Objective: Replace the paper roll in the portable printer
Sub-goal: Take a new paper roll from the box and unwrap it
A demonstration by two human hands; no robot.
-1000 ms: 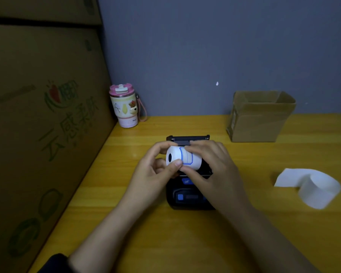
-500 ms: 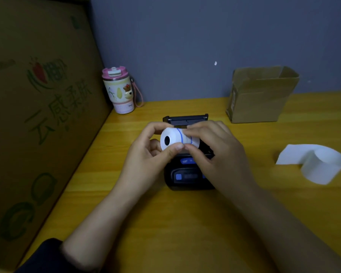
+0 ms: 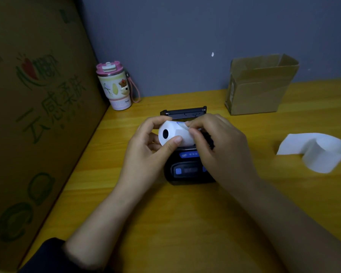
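Note:
A black portable printer [image 3: 187, 170] with blue buttons lies on the yellow wooden table, its lid [image 3: 184, 112] swung open at the far end. Just above its open bay I hold a full white paper roll [image 3: 173, 134], its dark core hole facing left. My left hand [image 3: 150, 142] grips the roll's left end between thumb and fingers. My right hand [image 3: 218, 146] covers the roll's right side, and its fingertips pinch a small blue-edged sticker or paper end on top of the roll. The paper bay is mostly hidden by my hands.
A loose curl of white paper [image 3: 315, 152] lies on the table to the right. An open small cardboard box [image 3: 260, 85] stands at the back right, a pink-lidded tumbler [image 3: 115, 85] at the back left. A big printed carton [image 3: 33, 107] walls the left side.
The roll has turned in my hands, so its blue-edged sticker now sits on top under my right fingertips. The camera view shifted slightly; the printer has not moved.

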